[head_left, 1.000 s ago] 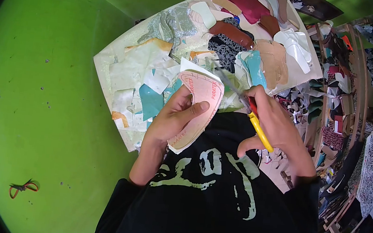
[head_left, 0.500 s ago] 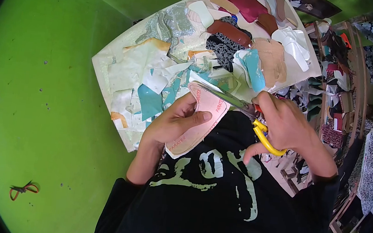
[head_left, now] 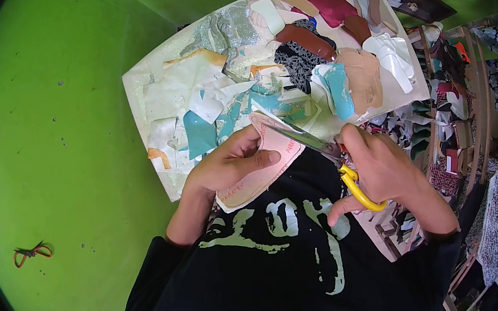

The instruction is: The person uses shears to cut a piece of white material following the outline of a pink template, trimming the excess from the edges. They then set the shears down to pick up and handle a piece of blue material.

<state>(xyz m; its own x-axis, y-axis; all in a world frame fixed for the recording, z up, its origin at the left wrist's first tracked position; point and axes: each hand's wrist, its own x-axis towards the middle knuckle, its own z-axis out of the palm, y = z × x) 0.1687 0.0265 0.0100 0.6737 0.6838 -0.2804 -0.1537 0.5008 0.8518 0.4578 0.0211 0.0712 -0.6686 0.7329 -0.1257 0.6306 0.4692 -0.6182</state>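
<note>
My left hand (head_left: pixel 229 165) grips a shoe-sole-shaped piece of pink insole board (head_left: pixel 269 170) with red "PARATEX" lettering and a drawn outline, the thumb lying flat across its face. In my right hand (head_left: pixel 382 171) is a pair of scissors (head_left: pixel 309 141) with yellow handles, the fingers wrapped through the loops and the thumb in the lower one. The blades point left and lie across the upper end of the board, near its edge. The piece is held upright in front of my dark shirt.
Beyond my hands, a pale worktable (head_left: pixel 153 83) bears teal and white scraps (head_left: pixel 202 135), a patterned black piece (head_left: pixel 299 63), brown pieces (head_left: pixel 359 79) and white cut-outs (head_left: pixel 392 58). At right stands a wooden rack (head_left: pixel 481 108) crammed with materials. A green wall (head_left: pixel 61 134) fills the left side.
The insole board and my left hand have shifted slightly left and down. The scissors have turned a little, and my right hand has moved slightly right.
</note>
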